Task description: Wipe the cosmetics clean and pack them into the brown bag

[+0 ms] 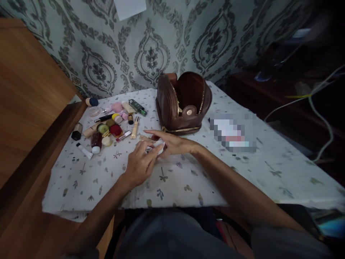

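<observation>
Near the table's middle my two hands meet. The fingers of my left hand [140,162] are closed on a small white piece [159,144], perhaps a wipe or tissue; its kind is not clear. My right hand [174,142] is right against it, index finger stretched leftward, the other fingers curled round something mostly hidden. A small dark reddish patch shows beneath that index finger. Just beyond the hands lies a thin gold-coloured item [145,138]. Behind them stands a brown leather bag [168,104], unzipped and gaping.
Cosmetics lie spread at the left: a beige tube [134,128], a dark green bottle [137,107], a brown bottle with white cap [96,141], a white tube [84,151] and several jars. A blurred-out object [233,133] lies right on the patterned tablecloth [167,190]. Cables hang at the right.
</observation>
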`<state>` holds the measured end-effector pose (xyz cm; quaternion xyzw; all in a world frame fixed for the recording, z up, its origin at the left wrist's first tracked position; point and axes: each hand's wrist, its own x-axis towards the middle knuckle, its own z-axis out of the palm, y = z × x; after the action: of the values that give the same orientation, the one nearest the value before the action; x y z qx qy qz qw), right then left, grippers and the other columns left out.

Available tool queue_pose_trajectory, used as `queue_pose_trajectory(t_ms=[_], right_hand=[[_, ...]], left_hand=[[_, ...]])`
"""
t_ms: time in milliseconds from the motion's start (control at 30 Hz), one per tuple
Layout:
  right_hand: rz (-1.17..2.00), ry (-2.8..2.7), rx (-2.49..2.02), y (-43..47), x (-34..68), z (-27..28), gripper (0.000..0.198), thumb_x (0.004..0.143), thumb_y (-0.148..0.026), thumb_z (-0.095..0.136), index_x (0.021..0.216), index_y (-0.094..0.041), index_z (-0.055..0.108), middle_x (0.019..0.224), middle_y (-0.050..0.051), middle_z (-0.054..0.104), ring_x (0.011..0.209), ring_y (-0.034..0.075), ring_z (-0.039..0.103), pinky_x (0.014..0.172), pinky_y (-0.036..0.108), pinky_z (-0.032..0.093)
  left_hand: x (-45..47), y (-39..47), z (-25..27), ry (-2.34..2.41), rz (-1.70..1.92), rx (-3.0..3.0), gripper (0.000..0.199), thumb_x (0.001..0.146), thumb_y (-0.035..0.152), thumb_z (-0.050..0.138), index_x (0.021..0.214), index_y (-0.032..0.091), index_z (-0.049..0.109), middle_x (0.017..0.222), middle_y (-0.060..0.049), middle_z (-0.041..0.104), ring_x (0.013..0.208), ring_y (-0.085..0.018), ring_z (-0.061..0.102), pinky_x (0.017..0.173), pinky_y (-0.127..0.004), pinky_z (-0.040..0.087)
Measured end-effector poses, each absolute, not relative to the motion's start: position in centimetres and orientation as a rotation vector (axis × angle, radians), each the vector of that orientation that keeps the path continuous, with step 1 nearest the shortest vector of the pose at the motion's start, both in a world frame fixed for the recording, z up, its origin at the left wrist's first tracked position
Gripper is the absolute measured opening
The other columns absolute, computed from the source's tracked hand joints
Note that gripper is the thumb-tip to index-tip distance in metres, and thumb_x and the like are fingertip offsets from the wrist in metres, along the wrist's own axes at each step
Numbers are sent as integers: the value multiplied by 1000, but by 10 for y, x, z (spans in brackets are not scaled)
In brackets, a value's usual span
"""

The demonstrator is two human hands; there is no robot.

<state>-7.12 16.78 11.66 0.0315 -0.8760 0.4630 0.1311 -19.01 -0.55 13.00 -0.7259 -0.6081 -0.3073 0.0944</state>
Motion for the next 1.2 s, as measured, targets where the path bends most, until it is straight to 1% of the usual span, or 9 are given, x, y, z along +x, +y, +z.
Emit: queue_pose_trajectory(t_ms=[200,367,467,533,667,767,867,933,1200], right_hand=[[1372,-2354,33,159,-85,101,73,77,-32,73,144,-23,44,136,10,56,120,27,56,103,43,45],[1868,-2127,-202,144,-93,92,66,78,-37,70,138,-20,48,94,3,65,75,17,63,66,31,56],[2078,-2034,-270,142,-96,89,66,72,-38,75,130,-19,50,84,0,62,65,14,59,58,29,54],[1989,-2059,-328,144,-97,87,57,69,-35,77,120,-18,55,84,0,62,70,15,60,64,30,54],[1459,-2285,-442,150,-95,91,45,68,-27,79,108,-15,62,92,5,64,83,20,62,78,36,53],[1170,-2453,-460,151,-88,101,70,67,-32,82,129,-15,54,112,13,62,103,28,61,93,46,49],[1153,-2610,-356,151,-82,108,114,58,-40,88,151,-16,27,131,19,53,122,34,52,104,51,42],[1134,-2675,-305,149,-80,107,130,52,-41,91,155,-18,14,138,21,47,129,37,46,107,55,38],[1118,-2574,-333,145,-85,97,124,61,-31,85,156,-23,6,123,14,55,117,34,52,102,57,40]], left_hand=[[-202,-3,127,-1837,-1219,-2200,30,97,20,46,118,23,67,106,-7,58,101,-19,58,88,-34,49],[-222,-1,121,-2097,-1232,-1877,29,96,23,47,114,19,69,105,-8,59,103,-22,58,91,-37,48],[-234,-2,115,-2216,-1142,-1751,31,94,23,47,113,18,70,103,-8,59,101,-24,58,89,-38,47],[-240,-3,111,-2255,-1122,-1741,31,93,23,47,114,18,71,101,-8,59,101,-24,58,89,-39,47],[-246,-3,104,-2285,-1142,-1741,33,93,24,48,116,17,70,100,-8,60,99,-24,58,88,-39,47],[-250,-2,101,-2291,-1194,-1728,31,92,24,50,113,17,71,100,-8,61,98,-23,59,88,-38,48],[-252,0,101,-2294,-1217,-1715,28,92,25,51,110,18,72,99,-7,61,97,-22,59,88,-37,48],[-252,3,104,-2281,-1190,-1740,28,93,26,50,110,19,71,98,-6,60,97,-22,59,87,-36,48],[-253,10,112,-2273,-942,-1750,27,92,23,50,106,20,72,97,-6,61,95,-22,60,84,-35,48]])
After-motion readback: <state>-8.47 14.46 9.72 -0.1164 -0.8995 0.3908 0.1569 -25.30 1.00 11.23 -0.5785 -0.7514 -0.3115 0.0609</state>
